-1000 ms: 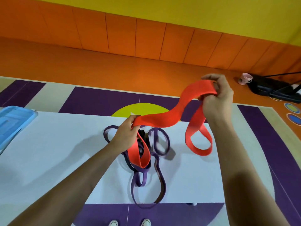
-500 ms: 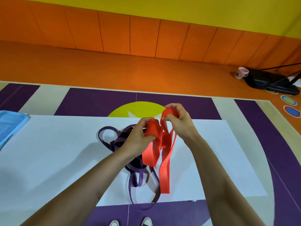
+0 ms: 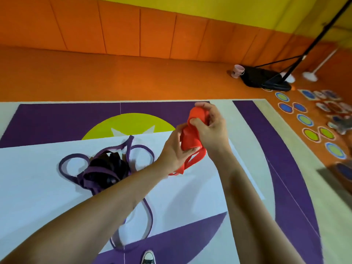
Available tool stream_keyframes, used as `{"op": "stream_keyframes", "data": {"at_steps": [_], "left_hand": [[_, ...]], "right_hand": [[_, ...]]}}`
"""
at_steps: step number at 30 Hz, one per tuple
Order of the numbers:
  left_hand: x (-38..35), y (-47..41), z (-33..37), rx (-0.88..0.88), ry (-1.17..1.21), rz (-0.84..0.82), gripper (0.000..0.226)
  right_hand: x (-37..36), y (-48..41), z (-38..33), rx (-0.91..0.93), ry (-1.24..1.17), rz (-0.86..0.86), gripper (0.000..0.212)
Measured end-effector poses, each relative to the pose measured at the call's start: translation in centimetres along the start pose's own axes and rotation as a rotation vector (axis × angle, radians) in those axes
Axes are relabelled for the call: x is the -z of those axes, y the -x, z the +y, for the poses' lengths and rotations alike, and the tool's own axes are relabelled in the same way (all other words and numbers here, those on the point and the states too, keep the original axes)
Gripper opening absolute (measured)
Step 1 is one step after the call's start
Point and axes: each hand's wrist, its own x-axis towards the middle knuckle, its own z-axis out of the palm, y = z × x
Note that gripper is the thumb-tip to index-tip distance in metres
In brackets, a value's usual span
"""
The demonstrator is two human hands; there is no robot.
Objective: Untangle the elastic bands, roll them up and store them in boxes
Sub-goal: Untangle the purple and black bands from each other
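Red elastic band (image 3: 191,139) is what I have near the middle of my feed, nudged toward 3 o'clock, bunched into a thick wad and held up above the white surface (image 3: 38,187). The left hand (image 3: 175,149) comes in from 7 o'clock and cups the lower part of the wad, with its fingers curled round the underside. The right hand (image 3: 211,128) reaches in from 5 o'clock and grips the upper part; I can see its thumb pressed into the fabric and its fingers hooked over the top fold. A few loose red loops hang out below the left hand's fingers, trailing toward 7 o'clock and ending just above the surface. I cannot tell whether they touch it.

At 9 o'clock from the wad, a tangle lies flat on the white surface: a black band (image 3: 108,164) heaped in the middle with a purple band (image 3: 76,157) wound through it. Purple loops spread toward 9 and 12 o'clock, and one long loop runs under the left forearm down to 6 o'clock.

At 6 o'clock, by the bottom edge, I make out the toe of a shoe (image 3: 148,258). Far off between 1 and 2 o'clock, a pink cup (image 3: 238,70) stands on the orange floor just beside a black stand base (image 3: 262,79). Coloured floor circles (image 3: 304,120) line the floor at 3 o'clock.
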Motion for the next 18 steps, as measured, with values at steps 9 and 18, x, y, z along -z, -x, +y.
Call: {"op": "stream_keyframes", "data": {"at_steps": [9,18], "left_hand": [[-10.2,-5.6,-0.2,0.025,0.065,-0.101,0.052],[-14.1,-2.8,-13.2,0.338,-0.238,-0.101,0.057]], "right_hand": [[8.2,-3.4,8.6,-0.031,-0.079,0.21,0.044],[8.4,1.7,26.6,-0.463,0.024,0.109,0.044]]}}
